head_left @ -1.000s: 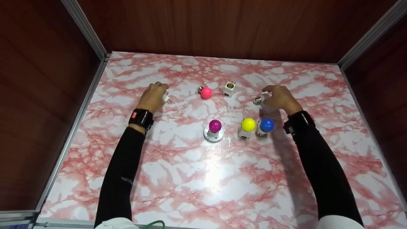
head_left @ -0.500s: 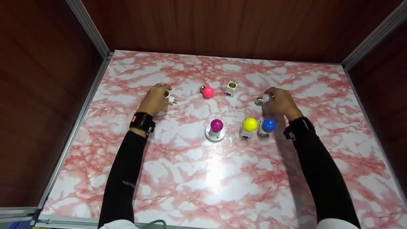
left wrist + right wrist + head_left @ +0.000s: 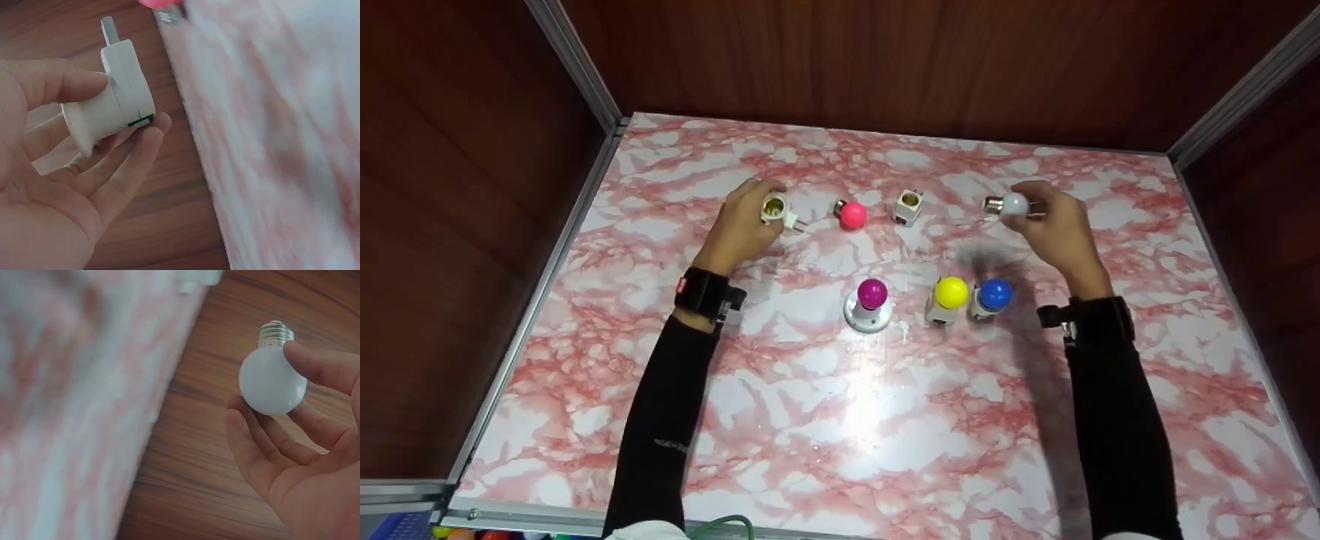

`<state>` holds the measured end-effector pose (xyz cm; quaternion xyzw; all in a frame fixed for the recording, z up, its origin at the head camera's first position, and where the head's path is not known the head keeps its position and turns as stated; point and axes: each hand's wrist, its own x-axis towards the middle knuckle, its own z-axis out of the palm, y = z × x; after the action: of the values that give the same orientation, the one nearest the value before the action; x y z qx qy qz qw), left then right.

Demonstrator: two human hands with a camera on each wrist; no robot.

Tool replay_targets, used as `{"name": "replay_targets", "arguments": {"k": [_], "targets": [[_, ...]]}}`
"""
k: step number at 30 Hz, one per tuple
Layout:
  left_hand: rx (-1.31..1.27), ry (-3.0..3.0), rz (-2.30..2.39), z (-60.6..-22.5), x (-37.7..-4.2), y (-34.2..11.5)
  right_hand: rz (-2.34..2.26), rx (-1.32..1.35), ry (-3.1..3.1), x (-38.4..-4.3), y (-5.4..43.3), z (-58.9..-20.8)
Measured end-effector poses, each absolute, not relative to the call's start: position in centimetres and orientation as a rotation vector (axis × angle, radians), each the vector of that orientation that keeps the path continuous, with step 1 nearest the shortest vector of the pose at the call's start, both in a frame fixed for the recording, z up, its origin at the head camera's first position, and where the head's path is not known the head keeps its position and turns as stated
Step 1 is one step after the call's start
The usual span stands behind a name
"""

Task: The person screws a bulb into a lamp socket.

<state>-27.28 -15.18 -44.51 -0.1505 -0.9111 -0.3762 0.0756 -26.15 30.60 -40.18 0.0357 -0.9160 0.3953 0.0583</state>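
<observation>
Left hand [image 3: 744, 229] gripping white plastic pronged socket [image 3: 777, 217], upper left-centre; right hand [image 3: 1061, 229] pinching round white metal-based bulb [image 3: 1015, 204], upper right.

dark wood-grain walls [image 3: 885, 64], grey metal edging [image 3: 575, 64], red-and-white marbled tabletop [image 3: 765, 450] with pale glare [image 3: 867, 412]

We see black sleeves [image 3: 658, 416], the left with pale print [image 3: 671, 445]. Black wrist straps [image 3: 701, 292] adjoin the sleeves above, white cloth [image 3: 649, 531] below.
</observation>
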Motion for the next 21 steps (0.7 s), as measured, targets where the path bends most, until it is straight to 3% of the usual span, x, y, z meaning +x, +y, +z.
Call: {"name": "replay_targets", "arguments": {"k": [9,21], "targets": [[-0.468,-2.478,-1.347,-41.6,-25.1,-12.7,1.319,0.193,-2.442,-22.5,27.9,-37.1],[-0.595,-2.209,-1.486,-39.6,-22.1,-10.0,1.387,0.405,-2.162,-19.8,24.7,-36.8]]}}
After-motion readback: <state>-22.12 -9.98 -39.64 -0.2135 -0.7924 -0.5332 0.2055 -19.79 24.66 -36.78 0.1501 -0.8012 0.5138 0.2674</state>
